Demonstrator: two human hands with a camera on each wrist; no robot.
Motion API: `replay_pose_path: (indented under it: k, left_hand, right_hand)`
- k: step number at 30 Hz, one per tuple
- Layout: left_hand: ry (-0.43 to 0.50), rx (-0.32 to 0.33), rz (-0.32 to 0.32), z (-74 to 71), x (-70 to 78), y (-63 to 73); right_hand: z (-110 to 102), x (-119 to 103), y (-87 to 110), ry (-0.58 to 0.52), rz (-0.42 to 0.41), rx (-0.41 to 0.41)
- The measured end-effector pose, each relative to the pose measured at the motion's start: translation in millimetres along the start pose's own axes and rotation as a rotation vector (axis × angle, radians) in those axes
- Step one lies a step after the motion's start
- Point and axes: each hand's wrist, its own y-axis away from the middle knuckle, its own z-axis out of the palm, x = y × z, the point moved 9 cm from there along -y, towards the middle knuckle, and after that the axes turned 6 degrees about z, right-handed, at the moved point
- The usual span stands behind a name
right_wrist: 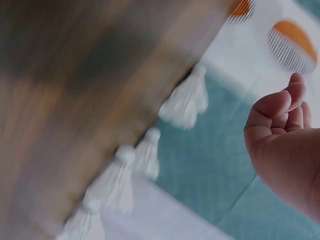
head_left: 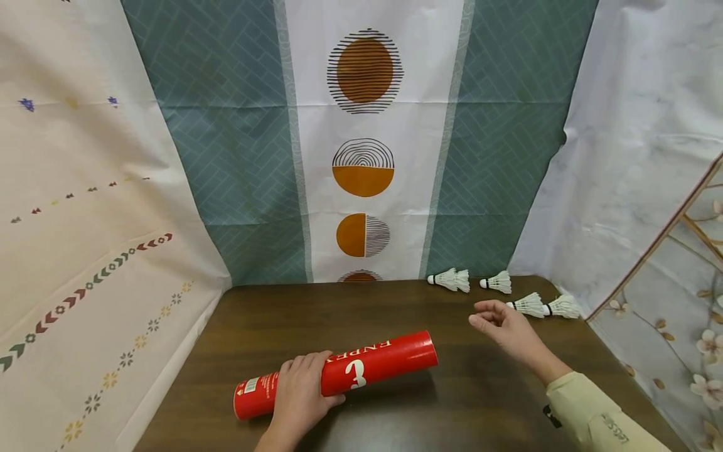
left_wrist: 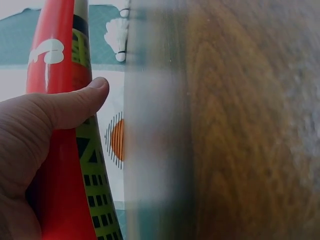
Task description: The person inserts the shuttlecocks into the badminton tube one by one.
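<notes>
A red shuttlecock tube [head_left: 380, 361] with white lettering slants over the table in the head view, its right end higher in the picture and a shadow beneath it. My left hand [head_left: 302, 390] grips it near its left part, the thumb lying along the near side. The left wrist view shows that thumb [left_wrist: 75, 102] across the tube, beside a green and black printed strip. My right hand [head_left: 511, 333] hovers right of the tube with loosely bent fingers and nothing in them. Closest to it is a white shuttlecock [head_left: 528, 305], apart from or just behind the fingers.
More shuttlecocks lie along the back right of the brown table [head_left: 271, 314]: two nested ones [head_left: 449, 280], a single one [head_left: 497, 282] and another [head_left: 563, 307] by the right cloth. Patterned cloths [head_left: 226, 157] hang behind and at both sides.
</notes>
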Motion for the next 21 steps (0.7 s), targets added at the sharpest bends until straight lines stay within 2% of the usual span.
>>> replay_pose_path:
  k: [5,11,15,21]
  left_hand:
    - [-0.002,-0.006,0.006,1.3,0.6,-0.5]
    - [0.0,-0.023,0.003,2.5,0.6,-1.1]
    - [-0.017,-0.017,0.011,1.2,0.6,-1.0]
    - [-0.025,-0.012,0.006,-1.2,0.1,-1.3]
  right_hand:
    - [-38,25,-15.6,0.137,0.018,0.074]
    - [-76,56,-26.0,0.19,0.09,0.14]
    - [-92,77,-30.7,0.177,0.146,0.172]
    - [-103,98,-39.1,0.26,0.113,0.241]
